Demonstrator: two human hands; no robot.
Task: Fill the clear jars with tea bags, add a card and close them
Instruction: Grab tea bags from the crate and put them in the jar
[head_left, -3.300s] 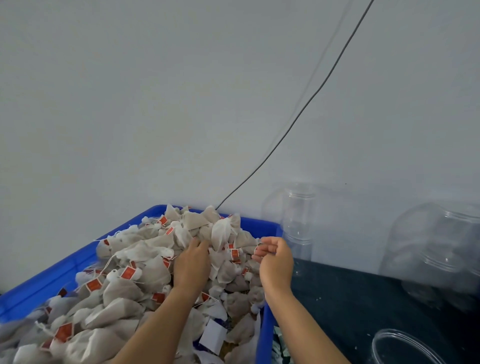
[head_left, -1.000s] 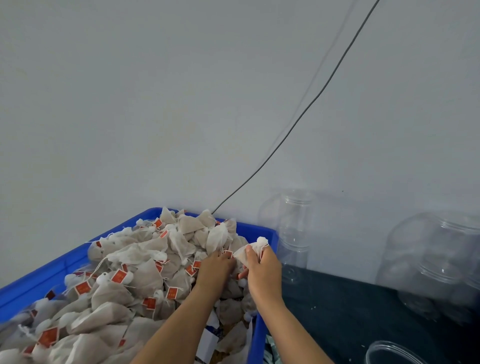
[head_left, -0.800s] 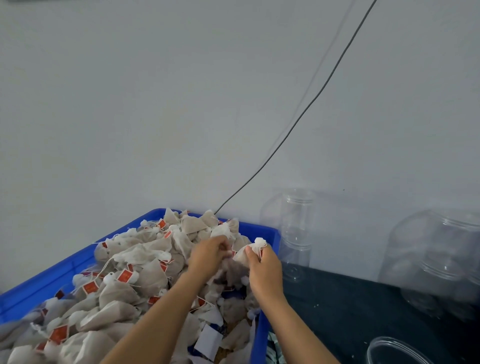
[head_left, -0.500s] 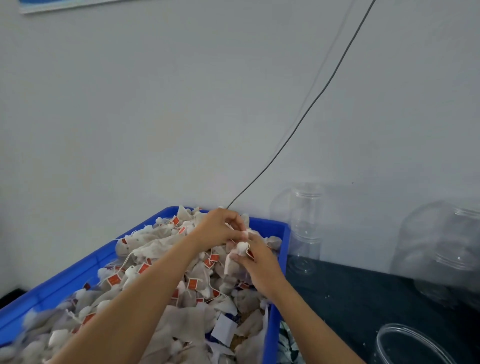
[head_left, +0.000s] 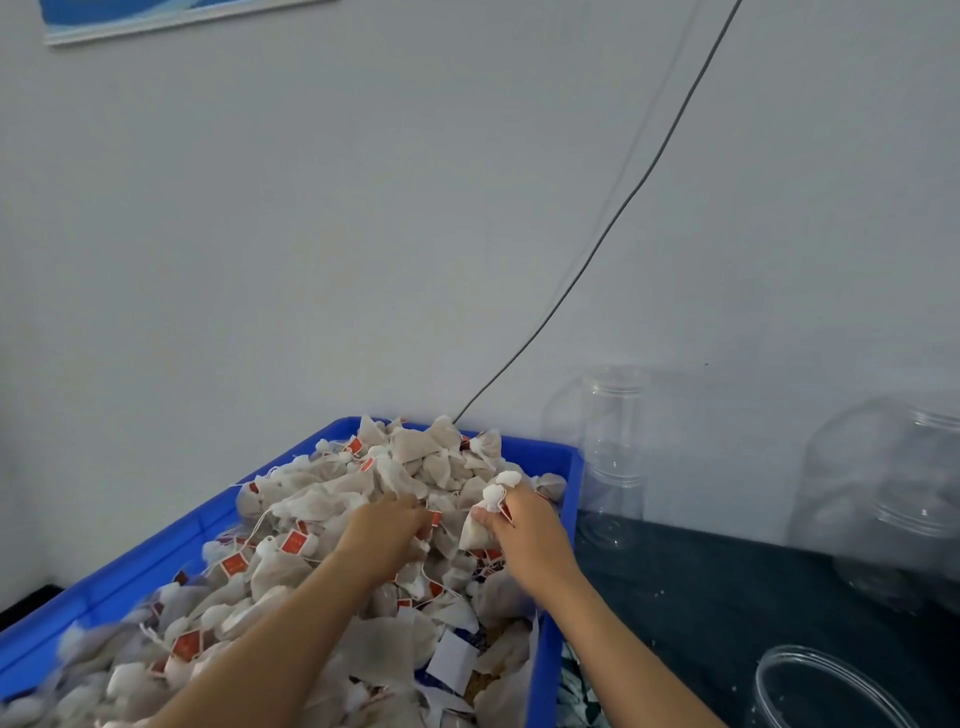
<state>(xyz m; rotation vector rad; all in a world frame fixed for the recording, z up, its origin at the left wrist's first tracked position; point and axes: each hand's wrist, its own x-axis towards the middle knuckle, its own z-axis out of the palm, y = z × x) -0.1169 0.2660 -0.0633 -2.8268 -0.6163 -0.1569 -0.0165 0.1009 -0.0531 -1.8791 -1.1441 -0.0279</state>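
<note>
A blue crate (head_left: 569, 467) is heaped with pale tea bags (head_left: 322, 499) carrying small red tags. My right hand (head_left: 524, 530) grips a bunch of tea bags (head_left: 496, 496) above the crate's right side. My left hand (head_left: 382, 530) reaches into the heap just left of it, its fingers curled down among the bags and hidden by them. An open clear jar (head_left: 826, 686) shows its rim at the bottom right. A white card (head_left: 451, 662) lies in the crate near its front.
Clear empty jars stand stacked against the wall (head_left: 615, 452) and more lie at the far right (head_left: 893, 499), on a dark table (head_left: 701, 597). A thin dark cable (head_left: 613, 223) runs up the grey wall. A picture's edge (head_left: 156, 15) shows top left.
My left hand has dropped from beside my right hand back down into the heap. My right hand still holds its bunch of tea bags. The view has tilted upward.
</note>
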